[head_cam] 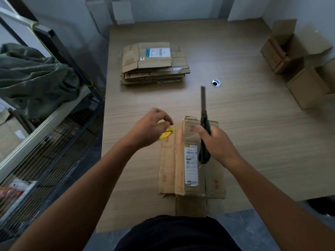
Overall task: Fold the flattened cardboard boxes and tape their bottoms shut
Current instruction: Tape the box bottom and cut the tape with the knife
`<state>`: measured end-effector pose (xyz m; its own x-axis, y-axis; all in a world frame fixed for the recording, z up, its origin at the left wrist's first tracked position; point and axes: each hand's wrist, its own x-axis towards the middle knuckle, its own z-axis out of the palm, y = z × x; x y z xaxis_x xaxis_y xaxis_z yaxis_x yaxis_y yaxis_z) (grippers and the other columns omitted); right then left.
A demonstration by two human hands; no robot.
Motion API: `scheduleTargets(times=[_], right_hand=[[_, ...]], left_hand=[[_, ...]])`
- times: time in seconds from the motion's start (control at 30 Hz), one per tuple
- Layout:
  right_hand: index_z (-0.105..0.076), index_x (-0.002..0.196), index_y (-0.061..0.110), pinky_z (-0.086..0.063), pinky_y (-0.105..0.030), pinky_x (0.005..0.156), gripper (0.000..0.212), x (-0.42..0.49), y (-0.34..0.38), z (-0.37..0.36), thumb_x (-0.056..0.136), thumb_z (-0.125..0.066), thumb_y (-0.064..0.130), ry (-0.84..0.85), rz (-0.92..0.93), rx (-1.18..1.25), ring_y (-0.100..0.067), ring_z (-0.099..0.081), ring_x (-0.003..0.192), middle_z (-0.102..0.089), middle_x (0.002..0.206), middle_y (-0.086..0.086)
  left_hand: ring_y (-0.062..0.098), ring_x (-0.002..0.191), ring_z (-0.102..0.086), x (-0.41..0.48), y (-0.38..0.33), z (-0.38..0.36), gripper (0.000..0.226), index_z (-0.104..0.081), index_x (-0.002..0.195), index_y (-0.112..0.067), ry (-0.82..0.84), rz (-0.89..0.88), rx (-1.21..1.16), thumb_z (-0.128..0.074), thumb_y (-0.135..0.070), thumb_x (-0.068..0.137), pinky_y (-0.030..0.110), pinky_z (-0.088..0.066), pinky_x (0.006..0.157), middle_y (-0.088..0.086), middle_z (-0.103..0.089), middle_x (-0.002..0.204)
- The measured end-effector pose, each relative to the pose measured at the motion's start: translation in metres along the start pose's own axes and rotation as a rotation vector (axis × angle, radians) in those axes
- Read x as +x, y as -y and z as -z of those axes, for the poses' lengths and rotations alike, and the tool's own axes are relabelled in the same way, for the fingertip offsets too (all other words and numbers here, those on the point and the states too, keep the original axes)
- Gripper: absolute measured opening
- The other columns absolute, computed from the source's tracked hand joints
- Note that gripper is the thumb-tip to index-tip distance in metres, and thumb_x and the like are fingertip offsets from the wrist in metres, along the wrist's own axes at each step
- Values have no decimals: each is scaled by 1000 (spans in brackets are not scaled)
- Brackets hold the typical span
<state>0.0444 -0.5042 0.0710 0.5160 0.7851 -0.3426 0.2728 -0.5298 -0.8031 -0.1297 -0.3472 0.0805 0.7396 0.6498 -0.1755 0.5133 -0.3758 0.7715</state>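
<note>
- Two hands, apart. Left hand (150,126) pinches a yellow plastic piece (165,134) in curled fingertips; curved, glossy, can't tell what it is.
- Right hand (219,144) grips one pair of scissors (204,113): dark green handles, long dark blades together, pointing away from the person.
- One cardboard box (188,169) at the hands: below the right hand, just right of the left. Brown corrugated, flaps folded over on top, one white printed label, red print marks. It sits on the worktop (253,133) at the near edge.
- One stack of flattened boxes (154,64) well beyond the left hand: brown, ragged edges, white-and-blue label on the top sheet. Sheet count not readable.
- At least two made-up boxes far right of the right hand: one with open flaps and red tape (288,49), one plain (308,87).
- One round metal cable hole (216,82) just beyond the scissor tips.
- Worktop is pale wood-grain laminate, rectangular.
- Left of the left hand: one wire-mesh rack (54,142) with a crumpled dark green cloth (32,78) on it.
</note>
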Motion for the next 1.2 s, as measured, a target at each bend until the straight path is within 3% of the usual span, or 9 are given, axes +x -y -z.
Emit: scheduleTargets(times=[0.17,0.3,0.4,0.57,0.73,0.83,1.0,1.07,1.2], right_hand=[[-56,105,14,-55,-41,69,18,-54,-14,11,101,-58,31,147,-7,553,-24,-59,66,-58,71,-6],[-63,99,12,-49,-35,56,33,-89,-19,19,80,-75,36,113,82,536,-19,-49,58,-51,65,0],[-65,94,10,-45,-37,51,22,-112,-27,28,87,-77,28,39,125,487,-25,-49,54,-52,61,-3],[-65,92,11,-46,-28,52,7,-157,-55,47,96,-69,16,0,158,426,-14,-51,54,-56,60,6],[-64,85,15,-41,-30,50,12,-189,-72,56,98,-66,15,-19,105,462,-17,-46,52,-50,60,-4],[-64,87,10,-41,-35,53,14,-205,-78,55,99,-65,18,2,55,534,-23,-46,54,-50,63,-12],[-70,81,13,-43,-34,52,17,-216,-88,64,96,-69,18,-46,-28,653,-20,-49,54,-55,58,-5],[-68,78,9,-39,-29,47,20,-218,-92,68,96,-69,17,-95,-51,641,-17,-47,48,-55,53,-2],[-66,77,8,-38,-29,47,21,-208,-103,78,96,-68,18,-273,-130,674,-17,-46,46,-56,55,-3]], left_hand=[[8,98,-57,-38,-46,-16,16,-66,103,-36,120,-106,-26,-58,-22,100,24,-56,72,-9,-46,123],[10,100,-57,-68,-74,-41,18,-66,112,-33,192,-131,-11,-56,-22,102,17,-55,70,-9,-44,124],[13,97,-59,-91,-89,-59,20,-66,119,-28,208,-146,-10,-56,-22,103,18,-56,71,-8,-45,124],[13,89,-66,-132,-112,-97,27,-67,128,-26,232,-125,-66,-58,-26,102,27,-60,70,-8,-53,121],[16,78,-71,-167,-118,-129,56,-43,149,-37,147,-7,-256,-65,-30,98,26,-57,65,1,-67,106],[17,78,-69,-185,-117,-143,45,-53,135,-25,119,91,-398,-67,-39,94,36,-58,67,11,-71,91],[29,93,-68,-209,-108,-154,23,-67,114,-24,142,96,-778,-65,-34,94,34,-56,72,6,-73,103],[28,80,-66,-211,-110,-143,23,-64,114,-18,140,43,-677,-63,-33,97,30,-56,61,6,-72,91],[11,55,-59,-194,-106,-95,39,-67,109,-22,76,-80,-118,-61,-52,85,26,-52,53,8,-67,71]])
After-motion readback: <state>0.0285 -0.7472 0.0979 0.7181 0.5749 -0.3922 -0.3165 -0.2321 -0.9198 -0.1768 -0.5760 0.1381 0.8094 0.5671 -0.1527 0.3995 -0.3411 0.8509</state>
